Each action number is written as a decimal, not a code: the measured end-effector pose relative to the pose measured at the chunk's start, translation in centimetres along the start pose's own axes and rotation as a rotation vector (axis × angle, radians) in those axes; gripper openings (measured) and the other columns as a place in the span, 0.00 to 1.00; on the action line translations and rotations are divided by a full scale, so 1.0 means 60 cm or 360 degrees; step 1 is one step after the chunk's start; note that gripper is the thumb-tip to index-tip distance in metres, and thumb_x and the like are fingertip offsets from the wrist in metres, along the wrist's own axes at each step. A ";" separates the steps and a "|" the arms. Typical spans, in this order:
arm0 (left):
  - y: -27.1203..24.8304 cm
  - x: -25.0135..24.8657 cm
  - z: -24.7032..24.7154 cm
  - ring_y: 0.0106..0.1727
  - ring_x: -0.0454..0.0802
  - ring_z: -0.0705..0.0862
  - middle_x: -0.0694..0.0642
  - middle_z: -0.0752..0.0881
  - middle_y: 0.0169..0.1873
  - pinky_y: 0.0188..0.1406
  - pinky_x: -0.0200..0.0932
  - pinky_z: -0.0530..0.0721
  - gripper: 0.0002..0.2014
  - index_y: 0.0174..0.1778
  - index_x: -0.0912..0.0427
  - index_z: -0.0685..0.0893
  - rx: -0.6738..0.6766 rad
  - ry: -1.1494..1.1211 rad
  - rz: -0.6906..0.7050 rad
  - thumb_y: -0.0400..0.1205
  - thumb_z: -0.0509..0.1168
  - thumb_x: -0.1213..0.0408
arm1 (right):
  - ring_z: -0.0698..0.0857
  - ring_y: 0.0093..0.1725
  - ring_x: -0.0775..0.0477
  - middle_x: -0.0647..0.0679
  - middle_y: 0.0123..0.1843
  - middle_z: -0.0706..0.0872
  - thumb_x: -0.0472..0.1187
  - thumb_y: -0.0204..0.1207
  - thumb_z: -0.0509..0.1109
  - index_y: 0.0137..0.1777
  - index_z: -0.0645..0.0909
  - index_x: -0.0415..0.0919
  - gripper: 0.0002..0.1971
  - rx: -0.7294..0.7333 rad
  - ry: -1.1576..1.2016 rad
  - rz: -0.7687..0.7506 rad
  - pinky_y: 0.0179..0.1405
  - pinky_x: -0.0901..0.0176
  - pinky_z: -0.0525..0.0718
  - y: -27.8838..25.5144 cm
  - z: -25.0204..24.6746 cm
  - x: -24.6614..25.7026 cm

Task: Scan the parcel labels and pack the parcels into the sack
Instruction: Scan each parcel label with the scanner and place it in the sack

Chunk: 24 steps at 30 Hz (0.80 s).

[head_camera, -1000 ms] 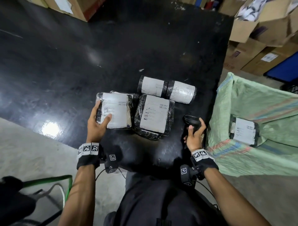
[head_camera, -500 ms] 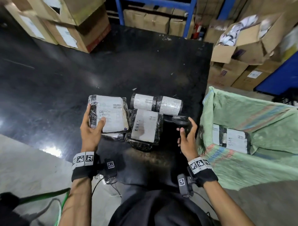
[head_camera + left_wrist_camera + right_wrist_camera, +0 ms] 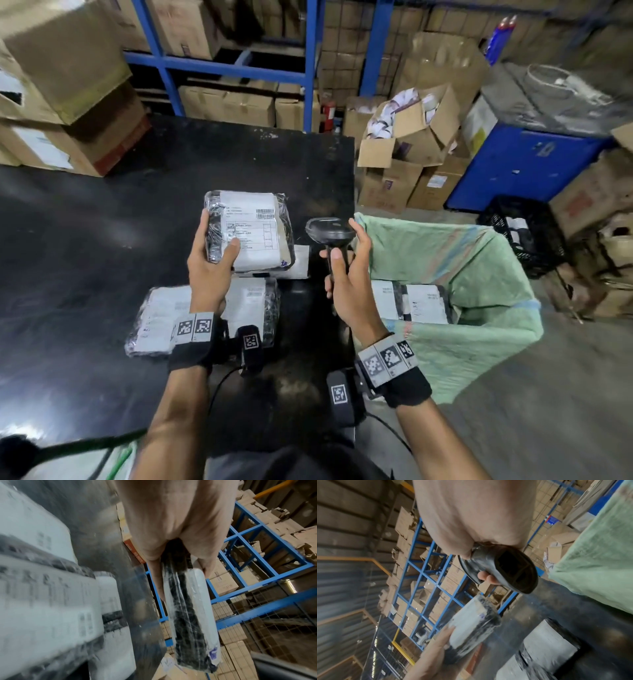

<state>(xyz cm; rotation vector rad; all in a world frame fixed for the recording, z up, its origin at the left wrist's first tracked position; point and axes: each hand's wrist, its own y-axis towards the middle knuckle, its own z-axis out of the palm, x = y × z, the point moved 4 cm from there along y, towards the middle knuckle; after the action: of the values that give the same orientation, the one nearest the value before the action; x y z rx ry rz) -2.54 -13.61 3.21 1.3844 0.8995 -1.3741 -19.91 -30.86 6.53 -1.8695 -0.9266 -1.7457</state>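
Note:
My left hand (image 3: 214, 253) grips a black plastic-wrapped parcel (image 3: 250, 230) with a white label, lifted above the black table (image 3: 85, 222), label facing up. In the left wrist view the parcel (image 3: 190, 615) shows edge-on between thumb and fingers. My right hand (image 3: 346, 274) holds a black handheld scanner (image 3: 330, 233) by its handle, just right of the parcel; the scanner head (image 3: 513, 569) points toward the parcel (image 3: 471, 623). Two more labelled parcels (image 3: 161, 318) lie on the table under my left wrist. A green woven sack (image 3: 472, 274) stands open at the right, with labelled parcels (image 3: 411, 301) inside.
Cardboard boxes (image 3: 61, 102) sit at the table's far left corner. Blue racking (image 3: 308, 61) with cartons stands behind the table. More boxes (image 3: 411, 144), a blue cabinet (image 3: 520, 164) and a black crate (image 3: 524, 233) stand beyond the sack.
My left hand has lifted the labelled parcel off the table. My right hand has raised the scanner from the table edge to beside the parcel. The head view has tilted upward.

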 end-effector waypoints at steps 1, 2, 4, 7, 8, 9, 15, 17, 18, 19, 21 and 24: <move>0.001 -0.004 0.022 0.75 0.45 0.84 0.44 0.83 0.75 0.75 0.52 0.84 0.36 0.88 0.48 0.69 0.0033 -0.0010 -0.0006 0.85 0.72 0.72 | 0.79 0.31 0.40 0.39 0.52 0.85 0.47 0.89 0.57 0.80 0.58 0.67 0.24 -0.0023 0.0013 0.0004 0.33 0.53 0.84 0.002 -0.007 0.012; 0.016 -0.016 0.058 0.75 0.43 0.84 0.42 0.83 0.75 0.75 0.51 0.84 0.36 0.88 0.48 0.69 0.0074 -0.0026 0.0026 0.85 0.72 0.72 | 0.77 0.29 0.44 0.40 0.51 0.86 0.46 0.89 0.56 0.81 0.57 0.65 0.24 -0.0068 0.0034 -0.0014 0.33 0.54 0.83 0.017 -0.022 0.027; 0.012 -0.021 0.089 0.76 0.36 0.81 0.44 0.81 0.78 0.76 0.42 0.81 0.36 0.88 0.49 0.69 0.0128 -0.0017 0.0051 0.85 0.73 0.71 | 0.76 0.28 0.49 0.46 0.52 0.87 0.43 0.90 0.55 0.82 0.56 0.62 0.24 -0.0056 0.0060 0.0014 0.32 0.56 0.80 0.013 -0.027 0.037; -0.020 -0.019 0.117 0.74 0.26 0.79 0.43 0.79 0.78 0.69 0.26 0.79 0.35 0.88 0.53 0.69 0.0139 -0.0064 0.0055 0.85 0.72 0.74 | 0.75 0.27 0.49 0.49 0.52 0.87 0.44 0.90 0.55 0.82 0.55 0.62 0.24 -0.0043 0.0084 0.0042 0.31 0.55 0.79 -0.013 -0.028 0.044; -0.028 -0.015 0.123 0.73 0.26 0.80 0.41 0.79 0.77 0.69 0.27 0.80 0.36 0.88 0.53 0.69 0.0145 -0.0102 0.0038 0.85 0.71 0.75 | 0.75 0.27 0.49 0.49 0.52 0.87 0.45 0.90 0.54 0.82 0.55 0.63 0.24 -0.0041 0.0091 0.0046 0.30 0.54 0.79 -0.021 -0.029 0.046; -0.030 -0.014 0.132 0.74 0.29 0.81 0.41 0.80 0.76 0.70 0.30 0.81 0.36 0.88 0.53 0.69 0.0158 -0.0134 0.0014 0.85 0.71 0.76 | 0.75 0.27 0.48 0.49 0.51 0.86 0.45 0.90 0.54 0.82 0.55 0.64 0.24 -0.0046 0.0108 0.0050 0.30 0.53 0.79 -0.023 -0.033 0.048; -0.038 0.004 0.155 0.79 0.46 0.81 0.50 0.80 0.80 0.79 0.51 0.81 0.37 0.88 0.53 0.69 0.0285 -0.0159 -0.0052 0.84 0.72 0.77 | 0.76 0.27 0.46 0.40 0.49 0.86 0.46 0.90 0.55 0.80 0.57 0.66 0.23 -0.0090 0.0116 0.0044 0.28 0.54 0.79 -0.027 -0.037 0.063; -0.041 0.006 0.155 0.79 0.47 0.81 0.51 0.80 0.80 0.80 0.54 0.80 0.37 0.88 0.55 0.69 0.0294 -0.0135 -0.0032 0.84 0.72 0.77 | 0.76 0.28 0.46 0.39 0.49 0.85 0.45 0.90 0.56 0.80 0.58 0.66 0.23 -0.0095 0.0117 0.0026 0.28 0.53 0.79 -0.026 -0.033 0.066; -0.044 0.006 0.156 0.79 0.48 0.81 0.51 0.80 0.80 0.80 0.53 0.80 0.36 0.88 0.56 0.69 0.0301 -0.0134 -0.0028 0.84 0.72 0.77 | 0.76 0.28 0.46 0.39 0.49 0.85 0.45 0.90 0.56 0.80 0.58 0.65 0.23 -0.0097 0.0115 0.0014 0.29 0.51 0.79 -0.026 -0.030 0.069; -0.046 0.006 0.156 0.79 0.47 0.81 0.51 0.80 0.80 0.79 0.52 0.80 0.36 0.88 0.57 0.69 0.0303 -0.0129 -0.0028 0.84 0.71 0.78 | 0.76 0.28 0.47 0.39 0.48 0.85 0.45 0.89 0.57 0.80 0.58 0.65 0.23 -0.0099 0.0106 0.0000 0.30 0.48 0.79 -0.026 -0.027 0.071; -0.051 0.007 0.156 0.79 0.46 0.81 0.50 0.81 0.80 0.79 0.50 0.80 0.36 0.88 0.57 0.69 0.0309 -0.0110 -0.0033 0.84 0.71 0.78 | 0.78 0.31 0.53 0.44 0.50 0.87 0.45 0.89 0.57 0.80 0.59 0.65 0.23 -0.0102 0.0101 -0.0017 0.35 0.47 0.80 -0.026 -0.022 0.072; -0.055 0.009 0.154 0.80 0.48 0.80 0.52 0.79 0.81 0.80 0.51 0.79 0.36 0.88 0.58 0.68 0.0313 -0.0102 -0.0033 0.84 0.70 0.79 | 0.80 0.40 0.61 0.42 0.60 0.87 0.47 0.89 0.58 0.80 0.59 0.67 0.23 -0.0112 0.0089 -0.0032 0.48 0.50 0.80 -0.028 -0.014 0.071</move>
<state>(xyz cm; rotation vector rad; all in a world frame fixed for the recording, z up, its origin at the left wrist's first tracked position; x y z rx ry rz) -8.27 -21.58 3.07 1.4718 0.7543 -1.5473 -21.73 -29.53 10.58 -1.8507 -0.8766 -1.8551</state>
